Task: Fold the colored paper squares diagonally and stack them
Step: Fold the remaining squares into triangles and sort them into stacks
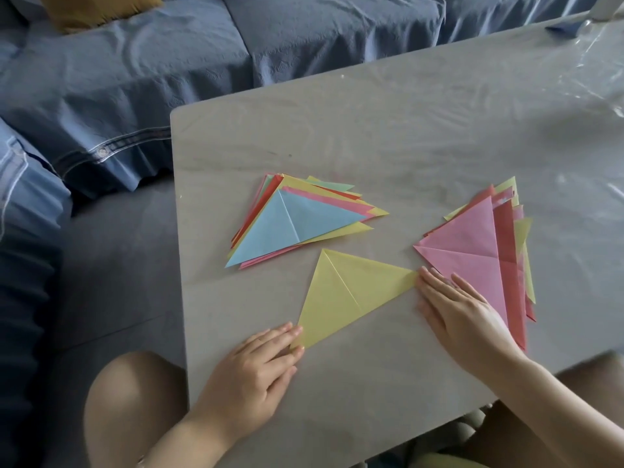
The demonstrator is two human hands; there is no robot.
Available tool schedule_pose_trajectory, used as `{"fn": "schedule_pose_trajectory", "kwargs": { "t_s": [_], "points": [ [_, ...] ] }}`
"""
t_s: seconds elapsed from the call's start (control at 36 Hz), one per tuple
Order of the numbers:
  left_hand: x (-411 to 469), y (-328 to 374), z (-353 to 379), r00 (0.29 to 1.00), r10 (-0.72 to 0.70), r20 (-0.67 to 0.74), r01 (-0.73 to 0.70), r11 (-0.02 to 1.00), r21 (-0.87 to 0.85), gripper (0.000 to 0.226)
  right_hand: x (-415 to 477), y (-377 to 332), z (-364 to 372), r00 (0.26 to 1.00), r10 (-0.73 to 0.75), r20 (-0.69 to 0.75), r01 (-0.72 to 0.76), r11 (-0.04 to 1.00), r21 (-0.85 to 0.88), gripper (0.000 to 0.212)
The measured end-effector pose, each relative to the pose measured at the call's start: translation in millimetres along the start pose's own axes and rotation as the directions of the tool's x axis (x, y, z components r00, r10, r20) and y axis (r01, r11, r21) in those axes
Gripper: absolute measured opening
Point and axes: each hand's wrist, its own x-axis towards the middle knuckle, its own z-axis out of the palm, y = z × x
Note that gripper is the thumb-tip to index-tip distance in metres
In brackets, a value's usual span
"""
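- The left hand [256,366] lies palm down, its forearm coming up from the near edge of the grey table [405,130]. Its fingers are stretched almost straight and close together, pointing away and to the right.
- The left fingertips [293,331] rest on the near left corner of the yellow folded paper triangle [347,292]. Nothing is curled round the sheet, and the hand is flat and spread rather than gripping.
- The right hand [466,315] also lies palm down, with its forearm reaching in from the near right. The fingers are straight and side by side, pointing away and to the left.
- The right fingertips [426,276] touch the right-hand tip of the yellow triangle. This hand is flat and loose too, pinching nothing.
- The yellow triangle lies flat on the table between the two hands. A crease runs from its far point down towards its long near edge.
- Just beyond the left fingertips, past the yellow sheet, sits a pile of folded paper triangles with a light blue one on top [297,224]. Red, pink, yellow and green edges fan out beneath it.
- Under the back edge of the right hand and stretching away from it lies a second pile topped by a pink creased sheet [472,244], with red and yellow sheets below.
- Beyond the table stands a sofa under a blue cover [169,62], with a mustard cushion [98,8] on it.
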Motion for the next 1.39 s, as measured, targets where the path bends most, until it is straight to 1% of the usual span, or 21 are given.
{"fn": "schedule_pose_trajectory", "kwargs": {
  "t_s": [0.11, 0.17, 0.19, 0.25, 0.31, 0.33, 0.36, 0.39, 0.44, 0.53, 0.64, 0.75, 0.81, 0.86, 0.92, 1.0, 1.11, 1.19, 1.25, 1.33, 1.39],
  "points": [
    [-5, -5, -7, 0.996, 0.015, -0.088, -0.010, 0.999, 0.053, 0.049, 3, -1, 1, 0.997, -0.010, -0.078, 0.013, 0.999, 0.040, 0.046],
    [1, 0, -11, 0.990, -0.025, -0.138, 0.032, 0.998, 0.052, 0.053, 7, -2, -3, 0.987, 0.009, -0.163, 0.003, 0.998, 0.068, 0.025],
    [7, 3, -12, 0.985, -0.083, -0.154, 0.090, 0.995, 0.040, 0.054, 10, 0, -6, 0.978, 0.039, -0.203, -0.021, 0.996, 0.088, 0.015],
    [23, 14, -14, 0.957, -0.251, -0.149, 0.256, 0.967, 0.015, 0.042, 14, 4, -11, 0.958, 0.143, -0.249, -0.107, 0.983, 0.152, 0.019],
    [42, 27, -15, 0.900, -0.432, -0.059, 0.434, 0.901, 0.014, 0.026, 19, 8, -20, 0.921, 0.255, -0.296, -0.205, 0.960, 0.188, 0.019],
    [52, 33, -15, 0.856, -0.517, 0.003, 0.517, 0.856, 0.023, 0.026, 22, 10, -25, 0.897, 0.332, -0.293, -0.283, 0.939, 0.198, 0.020],
    [60, 40, -15, 0.809, -0.585, 0.060, 0.584, 0.811, 0.032, 0.034, 25, 12, -28, 0.870, 0.421, -0.257, -0.376, 0.903, 0.206, 0.023],
    [68, 45, -14, 0.777, -0.623, 0.090, 0.621, 0.782, 0.047, 0.044, 28, 15, -31, 0.838, 0.509, -0.197, -0.476, 0.858, 0.193, 0.030],
    [80, 52, -12, 0.742, -0.659, 0.126, 0.648, 0.752, 0.116, 0.055, 33, 21, -36, 0.761, 0.645, -0.069, -0.636, 0.763, 0.110, 0.046],
    [89, 57, -12, 0.697, -0.695, 0.175, 0.673, 0.719, 0.175, 0.060, 37, 26, -37, 0.684, 0.728, 0.053, -0.729, 0.683, 0.030, 0.062],
    [95, 58, -14, 0.654, -0.724, 0.218, 0.704, 0.688, 0.173, 0.060, 39, 27, -34, 0.659, 0.745, 0.109, -0.751, 0.660, 0.031, 0.073],
    [98, 58, -15, 0.620, -0.752, 0.225, 0.716, 0.659, 0.232, 0.060, 42, 29, -35, 0.648, 0.753, 0.114, -0.761, 0.635, 0.130, 0.073],
    [101, 58, -15, 0.596, -0.770, 0.228, 0.735, 0.637, 0.232, 0.061, 42, 28, -34, 0.641, 0.759, 0.114, -0.765, 0.617, 0.186, 0.073],
    [103, 57, -15, 0.579, -0.782, 0.230, 0.753, 0.622, 0.215, 0.060, 42, 26, -37, 0.624, 0.773, 0.116, -0.777, 0.597, 0.200, 0.077],
    [104, 57, -15, 0.585, -0.778, 0.228, 0.753, 0.626, 0.202, 0.058, 45, 26, -40, 0.608, 0.782, 0.140, -0.791, 0.581, 0.194, 0.081],
    [103, 58, -16, 0.601, -0.769, 0.216, 0.744, 0.638, 0.198, 0.053, 48, 28, -44, 0.583, 0.787, 0.204, -0.809, 0.539, 0.234, 0.082],
    [100, 57, -16, 0.607, -0.767, 0.207, 0.767, 0.634, 0.100, 0.045, 48, 28, -47, 0.574, 0.784, 0.235, -0.810, 0.503, 0.301, 0.084],
    [98, 59, -13, 0.621, -0.764, 0.175, 0.767, 0.638, 0.070, 0.047, 47, 26, -48, 0.601, 0.773, 0.203, -0.779, 0.511, 0.363, 0.079],
    [97, 60, -12, 0.629, -0.762, 0.154, 0.768, 0.640, 0.027, 0.045, 45, 24, -45, 0.644, 0.746, 0.171, -0.735, 0.541, 0.407, 0.072],
    [99, 60, -9, 0.622, -0.767, 0.156, 0.783, 0.617, -0.085, 0.043, 38, 20, -36, 0.722, 0.687, 0.076, -0.657, 0.647, 0.387, 0.053],
    [98, 59, -9, 0.618, -0.770, 0.157, 0.786, 0.601, -0.145, 0.043, 33, 19, -32, 0.760, 0.650, 0.013, -0.605, 0.699, 0.380, 0.038]
  ]
}}
